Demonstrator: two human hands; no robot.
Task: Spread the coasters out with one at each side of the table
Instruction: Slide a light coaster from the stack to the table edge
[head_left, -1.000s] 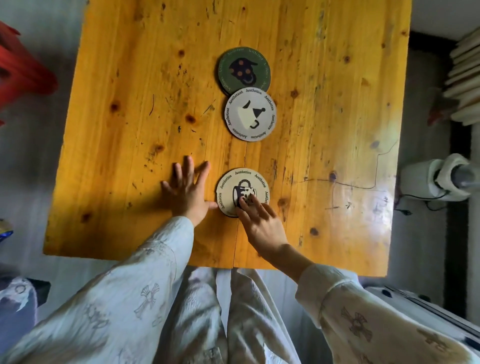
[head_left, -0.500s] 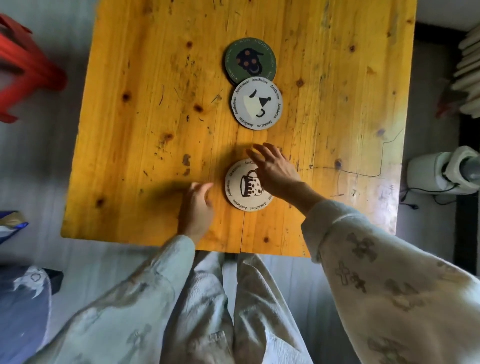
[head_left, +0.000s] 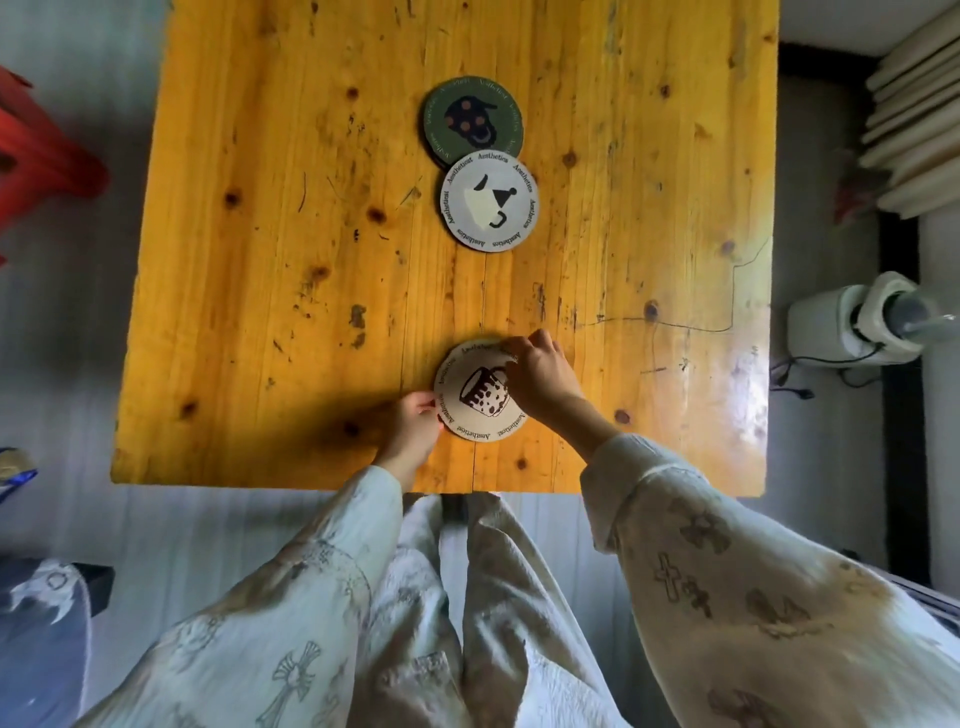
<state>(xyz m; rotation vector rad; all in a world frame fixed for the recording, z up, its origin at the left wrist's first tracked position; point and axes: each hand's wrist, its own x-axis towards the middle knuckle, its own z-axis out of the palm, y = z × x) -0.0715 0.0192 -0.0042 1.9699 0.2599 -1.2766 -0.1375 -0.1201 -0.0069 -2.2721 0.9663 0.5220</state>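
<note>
On the yellow wooden table (head_left: 260, 312) lie three round coasters. A cream coaster with a mug print (head_left: 480, 397) sits near the front edge, in the middle. My left hand (head_left: 413, 423) pinches its left rim. My right hand (head_left: 540, 374) has its fingers curled over the coaster's upper right rim. Farther back, a pale grey coaster (head_left: 489, 202) overlaps the near edge of a dark green coaster (head_left: 472, 122). Both of those lie untouched along the table's centre line.
A red stool (head_left: 41, 156) stands off the table's left side. To the right, on the floor, are a white appliance with a cable (head_left: 857, 322) and stacked pale boards (head_left: 914, 119). A blue printed object (head_left: 36, 623) is at the lower left.
My left hand has moved right onto the mug coaster's left rim. My right hand has curled from flat over the coaster to gripping its upper right rim. The coaster has turned slightly.
</note>
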